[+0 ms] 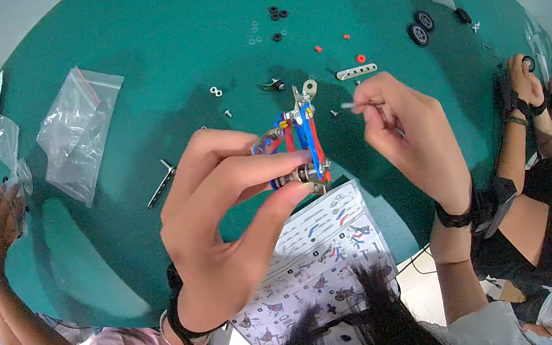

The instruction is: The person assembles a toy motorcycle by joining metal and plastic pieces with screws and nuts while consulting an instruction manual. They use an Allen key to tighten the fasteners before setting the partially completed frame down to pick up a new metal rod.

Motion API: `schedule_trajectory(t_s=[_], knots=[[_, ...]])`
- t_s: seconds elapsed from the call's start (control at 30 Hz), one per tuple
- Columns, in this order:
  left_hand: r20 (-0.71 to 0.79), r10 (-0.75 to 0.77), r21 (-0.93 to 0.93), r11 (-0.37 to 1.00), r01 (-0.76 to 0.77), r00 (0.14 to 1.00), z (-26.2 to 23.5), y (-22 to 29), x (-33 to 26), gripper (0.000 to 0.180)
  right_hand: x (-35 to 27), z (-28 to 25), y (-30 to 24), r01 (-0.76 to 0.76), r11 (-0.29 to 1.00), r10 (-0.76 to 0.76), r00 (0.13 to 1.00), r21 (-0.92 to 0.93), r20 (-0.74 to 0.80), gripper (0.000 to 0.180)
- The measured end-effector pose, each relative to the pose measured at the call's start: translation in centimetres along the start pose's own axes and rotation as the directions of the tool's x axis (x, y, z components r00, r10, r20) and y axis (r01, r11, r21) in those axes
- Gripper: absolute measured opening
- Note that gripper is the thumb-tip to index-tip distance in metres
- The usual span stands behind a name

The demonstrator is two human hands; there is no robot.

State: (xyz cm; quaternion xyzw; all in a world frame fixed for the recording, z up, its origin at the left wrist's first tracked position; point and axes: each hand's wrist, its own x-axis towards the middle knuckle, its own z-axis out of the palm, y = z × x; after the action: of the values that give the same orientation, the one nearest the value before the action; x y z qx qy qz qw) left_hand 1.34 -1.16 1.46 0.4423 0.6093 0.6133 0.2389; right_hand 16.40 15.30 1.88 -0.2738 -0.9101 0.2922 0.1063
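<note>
Fingers [293, 163] pinching model [300, 140], clear bags [78, 130] left

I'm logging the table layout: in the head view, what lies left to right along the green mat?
Clear bag → hex key → left hand → blue-red model → right hand → black wheels
</note>
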Motion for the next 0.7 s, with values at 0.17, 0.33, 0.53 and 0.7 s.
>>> schedule_trajectory(t_s=[0.17, 0.33, 0.53, 0.7], knots=[[-0.01, -0.021, 0.011, 1.0, 0.022, 1.0, 0.0, 0.2, 0.0, 0.021, -0.5, 0.0, -1.1, 0.041, 0.973, -0.03, 0.998, 0.228, -0.051, 0.018], [0.003, -0.026, 0.05, 0.998, 0.026, 1.0, -0.1, 0.4, 0.1, 0.019, -1.0, -0.1, -1.6, 0.352, 0.889, -0.283, 0.925, 0.292, -0.253, 0.02], [0.052, 0.006, 0.114, 0.993, -0.012, 0.999, -0.2, 0.0, -0.1, 0.02, -1.1, -1.1, -2.4, 0.45, 0.882, -0.416, 0.883, 0.142, -0.218, 0.016], [0.053, -0.014, 0.112, 0.994, 0.008, 0.998, -0.1, 0.1, -0.2, 0.021, -0.8, -0.4, -2.6, 0.446, 0.892, -0.418, 0.875, 0.071, -0.246, 0.017]])
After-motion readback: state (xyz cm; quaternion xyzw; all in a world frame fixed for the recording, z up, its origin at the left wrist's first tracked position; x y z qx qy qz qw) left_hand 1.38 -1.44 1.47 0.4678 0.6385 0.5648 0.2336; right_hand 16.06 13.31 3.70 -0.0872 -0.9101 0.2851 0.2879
